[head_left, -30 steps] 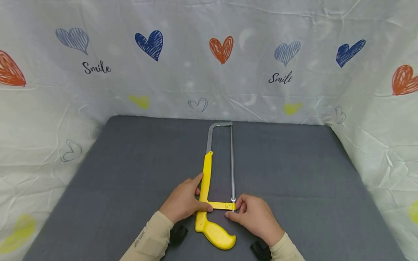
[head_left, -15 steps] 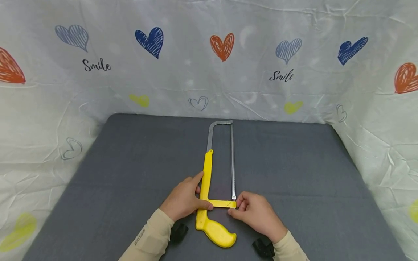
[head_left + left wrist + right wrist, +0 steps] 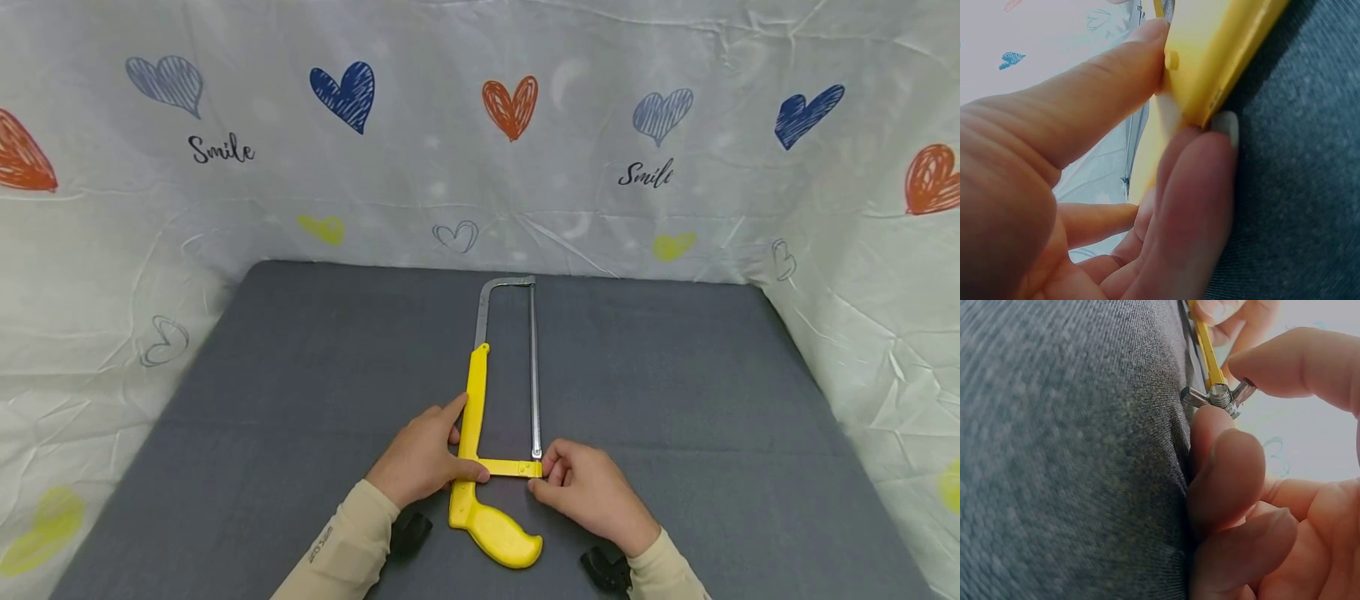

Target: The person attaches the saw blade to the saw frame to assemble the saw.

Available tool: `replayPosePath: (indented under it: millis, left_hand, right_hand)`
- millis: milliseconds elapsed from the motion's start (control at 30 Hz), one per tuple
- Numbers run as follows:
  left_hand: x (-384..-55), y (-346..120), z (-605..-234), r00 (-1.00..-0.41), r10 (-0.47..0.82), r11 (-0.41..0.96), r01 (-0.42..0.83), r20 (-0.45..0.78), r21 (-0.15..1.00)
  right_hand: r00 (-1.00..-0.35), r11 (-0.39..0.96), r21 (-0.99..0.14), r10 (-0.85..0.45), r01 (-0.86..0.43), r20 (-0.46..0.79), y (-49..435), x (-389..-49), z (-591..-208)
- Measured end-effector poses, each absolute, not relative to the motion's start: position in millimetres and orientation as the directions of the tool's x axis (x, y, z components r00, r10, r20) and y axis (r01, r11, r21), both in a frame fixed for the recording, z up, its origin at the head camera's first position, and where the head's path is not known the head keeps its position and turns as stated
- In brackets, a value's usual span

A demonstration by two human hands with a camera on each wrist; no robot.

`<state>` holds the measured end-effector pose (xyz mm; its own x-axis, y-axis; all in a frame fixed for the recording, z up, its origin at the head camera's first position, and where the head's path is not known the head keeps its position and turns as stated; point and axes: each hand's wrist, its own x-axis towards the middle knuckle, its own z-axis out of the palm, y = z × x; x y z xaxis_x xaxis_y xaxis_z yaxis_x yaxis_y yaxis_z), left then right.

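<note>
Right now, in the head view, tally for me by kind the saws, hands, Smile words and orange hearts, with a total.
Yellow hacksaw: 1
Left hand and right hand: 2
Smile words: 2
Orange hearts: 3, two cut off by the picture's edges
Total: 8

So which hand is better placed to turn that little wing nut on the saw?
Probably the right hand: its curled fingers are right at the wing nut. The left hand grips the saw by its yellow frame, seemingly well placed to steady it.
</note>
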<state>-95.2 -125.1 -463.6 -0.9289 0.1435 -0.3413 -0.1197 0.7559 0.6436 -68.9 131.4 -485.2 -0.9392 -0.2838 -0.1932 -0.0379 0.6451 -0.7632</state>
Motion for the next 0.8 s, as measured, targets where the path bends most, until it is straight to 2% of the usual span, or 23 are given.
replayPosePath:
  millis: [800]
  left_hand:
    - [-96.1,-126.3,-464.7,-0.926,0.150,0.750,-0.121,-0.345,0.650]
  right_hand:
    - [-0.926,0.643,-0.760,-0.336,-0.091,-0.173,134.6,-69.5,-485.4]
